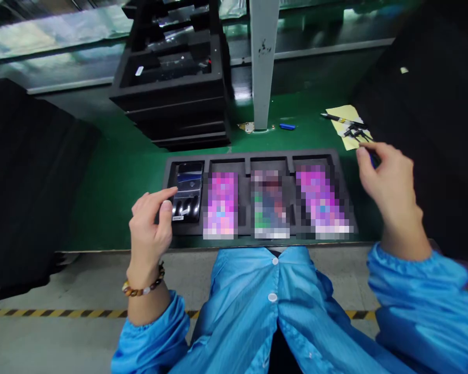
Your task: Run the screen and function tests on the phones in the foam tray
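A dark foam tray (246, 201) lies along the table's front edge with phones in its compartments. The leftmost phone (189, 189) is black and glossy. Beside it are a pink-lit phone (221, 202), a phone with a blurred multicoloured screen (270, 203) and a tilted purple-lit phone (323, 199). My left hand (153, 221) hovers at the left phone's edge, index finger stretched out and thumb apart, holding nothing. On the right, my right hand (388, 176) has thumb and index finger close together beside a yellow paper (349, 143); what they hold, if anything, is too small to tell.
Stacked black trays (179, 111) stand behind the left of the foam tray. A grey post (262, 67) rises at the back. Near it lies a blue cap (287, 127). A pen (337, 118) and small black pieces (356, 132) rest on the paper. Black cloth hangs on both sides.
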Action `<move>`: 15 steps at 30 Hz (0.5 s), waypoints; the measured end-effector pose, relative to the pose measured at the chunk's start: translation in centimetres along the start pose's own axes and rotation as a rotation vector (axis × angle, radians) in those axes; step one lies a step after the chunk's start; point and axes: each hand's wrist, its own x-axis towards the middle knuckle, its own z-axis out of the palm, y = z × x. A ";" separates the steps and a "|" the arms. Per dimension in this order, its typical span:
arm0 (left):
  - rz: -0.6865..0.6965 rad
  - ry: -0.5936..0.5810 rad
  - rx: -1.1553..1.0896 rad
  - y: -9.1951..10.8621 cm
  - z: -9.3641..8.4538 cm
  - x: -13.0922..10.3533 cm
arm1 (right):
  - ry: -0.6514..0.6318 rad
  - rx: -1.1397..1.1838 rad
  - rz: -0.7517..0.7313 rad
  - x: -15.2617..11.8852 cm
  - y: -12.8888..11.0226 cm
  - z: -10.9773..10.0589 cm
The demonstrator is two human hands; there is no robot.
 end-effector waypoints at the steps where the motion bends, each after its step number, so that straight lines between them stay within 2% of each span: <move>1: 0.010 -0.003 -0.014 0.2 0.1 -0.1 | 0.006 -0.042 0.039 2.2 0.2 0.3; 3: 0.016 -0.010 -0.023 0.5 0.3 -0.3 | -0.028 -0.112 0.098 5.9 0.8 0.8; 6: 0.010 -0.017 -0.020 0.7 0.6 -0.7 | -0.095 -0.188 0.163 8.9 1.5 1.7; 11: 0.028 -0.033 -0.022 0.9 0.9 -0.7 | -0.135 -0.254 0.235 10.0 1.9 2.6; 15: 0.130 -0.064 -0.030 3.0 1.5 0.3 | -0.070 -0.281 0.141 9.7 2.7 1.6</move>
